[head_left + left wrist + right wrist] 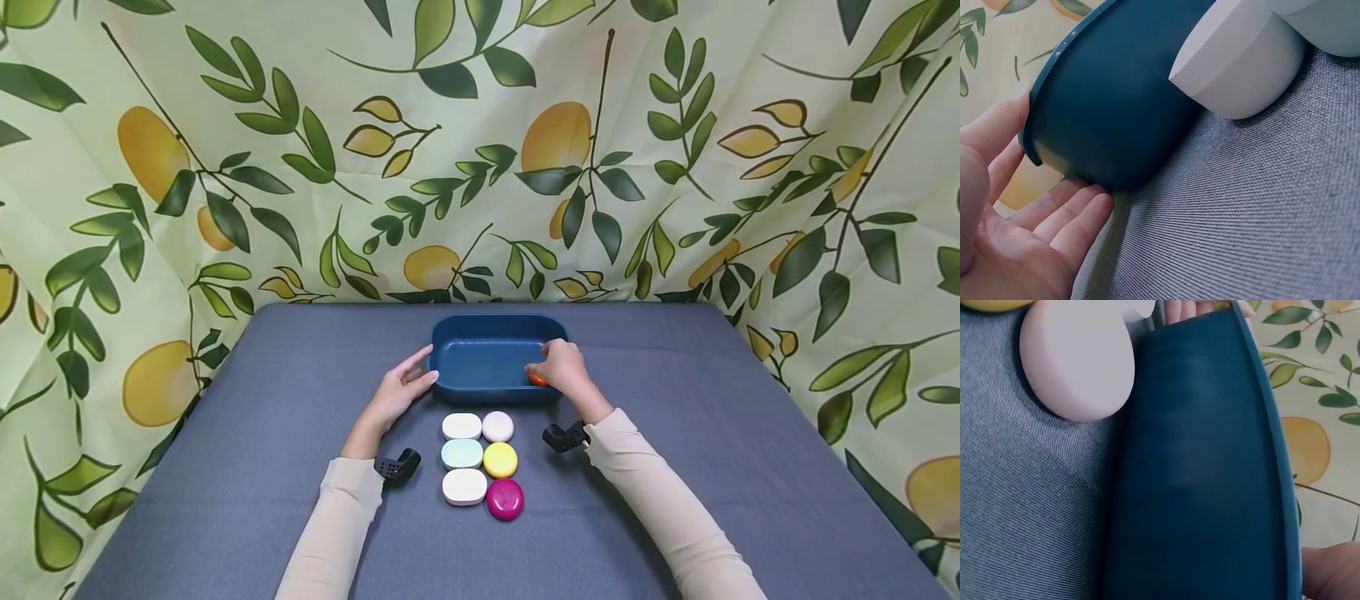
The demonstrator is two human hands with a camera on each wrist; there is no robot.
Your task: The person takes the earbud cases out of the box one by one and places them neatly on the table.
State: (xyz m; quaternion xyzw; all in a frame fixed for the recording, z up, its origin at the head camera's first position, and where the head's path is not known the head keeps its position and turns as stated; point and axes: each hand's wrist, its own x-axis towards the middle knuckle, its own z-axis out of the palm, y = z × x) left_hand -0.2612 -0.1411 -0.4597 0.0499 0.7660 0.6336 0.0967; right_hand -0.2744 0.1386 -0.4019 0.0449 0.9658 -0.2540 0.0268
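Observation:
A dark blue rectangular bin (480, 365) stands on the cloth-covered table. My left hand (395, 398) is at its left end, thumb at the rim and the other fingers (1082, 222) fairly straight against the lower side. Inside the bin's right end, my right hand (567, 367) reaches over the front wall and pinches an orange-red rounded soap bar (537, 379) low near the floor. In the right wrist view the bin's wall (1197, 456) hides the fingertips and the soap; only a bit of the hand (1332, 569) shows past the rim.
In front of the bin lie two columns of soap-like bars: white (461, 427), pale blue (462, 454) and white (464, 487) ovals at left; pale pink (498, 427), yellow (500, 460) and magenta (506, 499) rounds at right. A leaf-patterned cloth (480, 167) hangs behind.

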